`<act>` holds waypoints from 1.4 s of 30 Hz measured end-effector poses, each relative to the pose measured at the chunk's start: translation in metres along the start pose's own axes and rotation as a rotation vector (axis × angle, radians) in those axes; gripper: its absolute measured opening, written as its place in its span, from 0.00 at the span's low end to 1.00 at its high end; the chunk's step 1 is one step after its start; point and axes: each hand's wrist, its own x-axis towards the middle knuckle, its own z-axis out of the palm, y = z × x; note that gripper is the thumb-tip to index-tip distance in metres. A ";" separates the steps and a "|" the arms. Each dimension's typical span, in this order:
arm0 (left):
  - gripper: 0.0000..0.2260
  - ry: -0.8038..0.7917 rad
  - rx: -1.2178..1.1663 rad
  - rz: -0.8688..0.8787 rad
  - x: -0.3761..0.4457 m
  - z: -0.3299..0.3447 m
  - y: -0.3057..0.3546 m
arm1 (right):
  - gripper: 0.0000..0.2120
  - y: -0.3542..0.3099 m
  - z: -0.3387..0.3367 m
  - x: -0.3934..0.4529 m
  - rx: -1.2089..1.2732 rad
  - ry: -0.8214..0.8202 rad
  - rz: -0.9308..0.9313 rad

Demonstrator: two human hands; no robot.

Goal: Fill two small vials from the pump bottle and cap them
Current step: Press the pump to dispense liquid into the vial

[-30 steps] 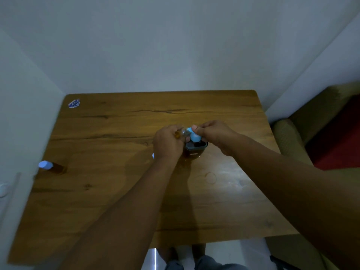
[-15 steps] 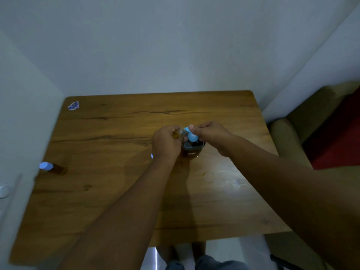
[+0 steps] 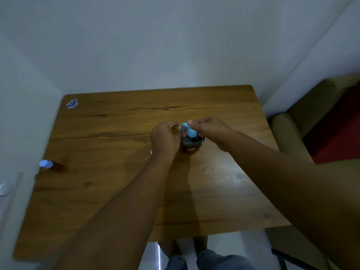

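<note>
Head view, only one I've got: left hand [image 3: 165, 138] is curled round a small clear glass vial with amber liquid [image 3: 178, 129], held tipped over, mouth pointing right toward the light-blue pump head [image 3: 191, 131] of the dark square pump bottle [image 3: 191, 146]. Bottle stands mid-table, a bit right of centre, on the brown wood-grain table [image 3: 116, 191]. Right hand [image 3: 211, 129] sits on top of the pump, thumb and fingers pinching/pressing the blue head. Vial mouth and nozzle look touching or v. close, can't tell which, fingers cover the join.

Second small amber vial with a pale blue cap [image 3: 52, 166] lies on its side at the far left edge of table, well apart from the hands. I judge that one done, so this is fill no. 2, capping to follow.

What worries me:
- Nozzle not properly in the vial mouth, so a pump stroke squirts liquid over fingers and table. Can't verify alignment from here.
- Vial is tilted; already shows amber inside, so overfill or more tilt means it runs out the mouth.
- Hard press w/ bottle unsupported at base could tip it.
- Tiny pale blue spot [image 3: 151, 152] just left of the wrist, poss. the loose cap; too small to tell. A forearm sweep could knock it off.
- Capped vial lying at the edge could roll off.
</note>
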 end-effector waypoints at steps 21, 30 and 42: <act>0.20 -0.004 -0.033 -0.017 0.002 0.005 -0.008 | 0.21 -0.001 -0.002 0.013 0.005 -0.034 0.032; 0.17 -0.010 -0.004 0.013 0.001 0.000 -0.003 | 0.24 0.001 -0.005 0.005 0.048 -0.062 0.028; 0.14 0.008 -0.022 -0.002 0.000 0.005 -0.006 | 0.25 -0.001 -0.002 0.001 0.011 -0.057 0.040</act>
